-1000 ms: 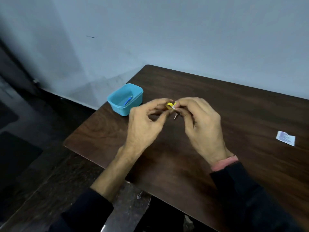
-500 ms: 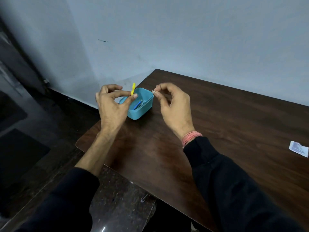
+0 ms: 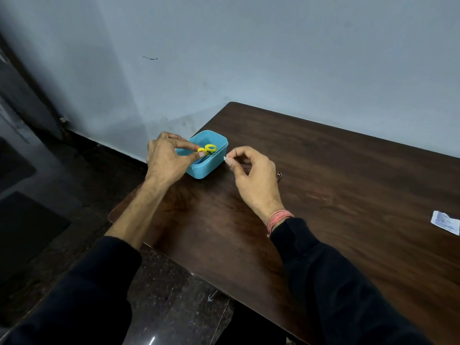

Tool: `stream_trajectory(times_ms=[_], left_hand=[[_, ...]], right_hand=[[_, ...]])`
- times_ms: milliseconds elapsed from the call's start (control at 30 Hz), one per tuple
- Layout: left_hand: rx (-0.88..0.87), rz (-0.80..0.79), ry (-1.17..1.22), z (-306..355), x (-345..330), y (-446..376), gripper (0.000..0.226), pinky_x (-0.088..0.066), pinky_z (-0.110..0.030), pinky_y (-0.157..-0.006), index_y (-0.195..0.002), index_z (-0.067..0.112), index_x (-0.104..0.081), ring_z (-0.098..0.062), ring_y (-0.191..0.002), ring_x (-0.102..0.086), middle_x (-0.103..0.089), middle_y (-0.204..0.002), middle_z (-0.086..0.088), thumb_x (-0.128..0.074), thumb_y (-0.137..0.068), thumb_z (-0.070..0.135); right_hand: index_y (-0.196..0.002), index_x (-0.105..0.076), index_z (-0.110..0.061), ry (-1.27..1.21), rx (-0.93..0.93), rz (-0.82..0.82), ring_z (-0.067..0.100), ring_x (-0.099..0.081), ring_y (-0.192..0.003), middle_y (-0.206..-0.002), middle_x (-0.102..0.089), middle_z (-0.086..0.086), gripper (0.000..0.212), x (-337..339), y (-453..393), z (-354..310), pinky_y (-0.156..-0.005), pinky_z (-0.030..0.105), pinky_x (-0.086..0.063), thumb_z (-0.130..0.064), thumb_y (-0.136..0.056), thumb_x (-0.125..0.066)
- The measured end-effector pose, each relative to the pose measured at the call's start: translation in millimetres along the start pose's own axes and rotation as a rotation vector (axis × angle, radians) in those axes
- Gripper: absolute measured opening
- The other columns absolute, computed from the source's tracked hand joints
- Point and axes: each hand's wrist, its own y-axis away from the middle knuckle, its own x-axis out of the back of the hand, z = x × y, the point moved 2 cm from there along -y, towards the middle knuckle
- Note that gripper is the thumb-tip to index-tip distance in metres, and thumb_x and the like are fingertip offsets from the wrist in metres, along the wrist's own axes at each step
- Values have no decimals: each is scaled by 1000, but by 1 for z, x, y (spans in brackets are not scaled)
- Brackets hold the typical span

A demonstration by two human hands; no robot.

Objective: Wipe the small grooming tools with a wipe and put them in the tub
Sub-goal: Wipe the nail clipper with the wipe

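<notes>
Head view: yellow scissors (image 3: pixel 207 148) pinched by left hand (image 3: pixel 166 159) over tub (image 3: pixel 214 162), blue tool already inside; wipe (image 3: pixel 226 158) pinched by right hand (image 3: pixel 252 175). Dark item (image 3: pixel 279 176) at 3 o'clock of tub possibly left.

tub (image 3: pixel 207 163) on table (image 3: pixel 348 170) left | packet (image 3: pixel 445 222) far right

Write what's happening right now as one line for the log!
left hand: pinches yellow-handled small scissors over blue plastic tub | right hand: pinches small white wipe beside tub | scissors: not yet released
</notes>
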Motion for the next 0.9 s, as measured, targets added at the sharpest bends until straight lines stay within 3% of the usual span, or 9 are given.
stream_trajectory(times_ms=[67,167,267,367,533,633,733,900], left_hand=[[1,-31,-63,1,5,-2,22,-39,-37,-112,-99,44,-86,-20,-137,-41,-61,-127,15,-98,-80,46],[46,-95,-94,4,9,-3,23,-30,-28,-110,-103,41,-87,-20,-146,-38,-61,-142,14,-95,-87,26],[129,-156,2,4,9,-6,35,-40,-26,-114,-96,41,-88,-16,-146,-46,-61,-149,16,-90,-85,8],[215,-205,126,10,8,-2,33,-52,-23,-98,-95,37,-89,-11,-128,-62,-67,-147,14,-82,-88,5],[199,-167,152,15,3,10,36,-47,-14,-74,-111,37,-86,-6,-114,-60,-59,-147,9,-80,-93,6],[160,-111,199,9,-3,17,36,-56,-21,-92,-111,38,-86,-4,-115,-64,-62,-146,10,-77,-94,7],[102,-20,205,9,-13,30,31,-45,-23,-112,-115,37,-84,0,-126,-56,-60,-144,14,-78,-96,13],[75,89,220,13,-35,37,30,-53,-39,-119,-124,37,-79,-9,-134,-58,-56,-136,17,-83,-97,26]], right_hand=[[-98,-78,-25,-12,-16,-1,4,-77,-96,-98,-80,-14,8,-1,1,3,-89,28,-63,-18,-101,-79],[-99,-78,-25,-18,-43,-12,2,-76,-96,-99,-80,-14,8,0,3,4,-89,23,-62,-18,-102,-79],[-99,-79,-26,-19,-51,-21,2,-76,-98,-100,-80,-15,8,-1,6,4,-91,26,-62,-19,-102,-79],[-101,-79,-28,-14,-62,-39,1,-74,-101,-102,-79,-17,8,-2,7,3,-95,27,-62,-21,-102,-79],[-102,-78,-31,12,-79,-59,1,-73,-104,-104,-79,-19,7,-1,11,6,-96,29,-62,-24,-103,-78],[-101,-79,-28,-26,-95,-49,1,-74,-102,-103,-79,-17,7,3,16,11,-94,22,-59,-21,-103,-78],[-101,-79,-27,-56,-120,-21,4,-74,-99,-101,-79,-16,7,16,26,18,-92,14,-55,-20,-103,-79],[-100,-81,-24,-238,-234,85,16,-78,-93,-103,-80,-2,11,50,40,40,-79,35,-69,-13,-101,-80]])
